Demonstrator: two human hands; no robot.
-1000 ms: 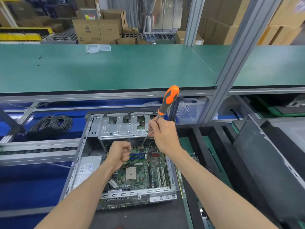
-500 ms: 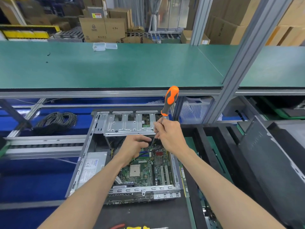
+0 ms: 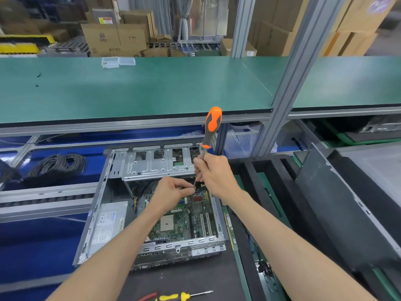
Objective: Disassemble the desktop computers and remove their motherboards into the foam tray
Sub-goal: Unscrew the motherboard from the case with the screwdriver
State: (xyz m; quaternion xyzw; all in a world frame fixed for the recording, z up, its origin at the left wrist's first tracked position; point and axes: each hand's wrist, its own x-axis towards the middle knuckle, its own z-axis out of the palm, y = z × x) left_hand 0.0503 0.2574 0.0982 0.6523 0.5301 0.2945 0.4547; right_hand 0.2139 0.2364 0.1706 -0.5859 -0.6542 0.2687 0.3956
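Observation:
An open desktop case (image 3: 102,205) lies flat in front of me, its green motherboard (image 3: 184,220) still inside. My right hand (image 3: 214,174) grips the shaft of an orange-and-grey screwdriver (image 3: 211,127), which stands nearly upright with its tip down at the board's far edge. My left hand (image 3: 171,190) pinches something small right beside the tip; what it holds is hidden by the fingers. A black foam tray (image 3: 256,177) with slots sits to the right of the case.
A grey power supply (image 3: 106,222) fills the case's left side, a drive cage (image 3: 156,161) its far end. Black cables (image 3: 56,166) lie coiled at left. A yellow screwdriver (image 3: 182,296) and red-handled tool lie near me. A dark case panel (image 3: 338,205) leans at right.
My left hand has risen from the middle of the board to the screwdriver tip, its fingers now pinching there. The right hand and screwdriver stay at the same spot.

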